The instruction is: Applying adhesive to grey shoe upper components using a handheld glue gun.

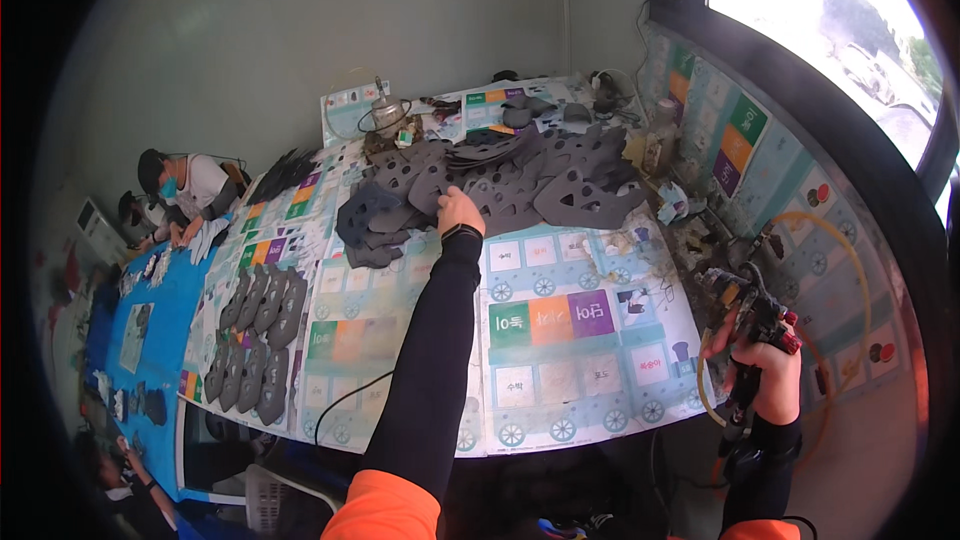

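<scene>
The pile (500, 180) of flat, dark grey pieces lies toward the far side of the worktop (590, 412): matt, foam-like sheets with rounded outlines, overlapping loosely, many pierced by triangular and oval holes. The left hand (460, 212) is at its near edge, fingers bent and mostly closed against one piece (430, 183); whether they pinch it, I cannot tell. The right hand (772, 370) is wrapped around a spray gun (752, 318), dark and metallic with red knobs, held up just beyond the worktop's right edge. A thin, yellowish hose (852, 252) loops beside it.

Glossy printed sheeting with coloured blocks and wheel shapes covers the worktop. Toward its left, slim, curved grey parts (262, 312) lie in two neat rows. A rounded metal pot (386, 112) stands behind the pile. Farther left, a masked person (190, 195) bends over a smooth blue worktop (172, 340).
</scene>
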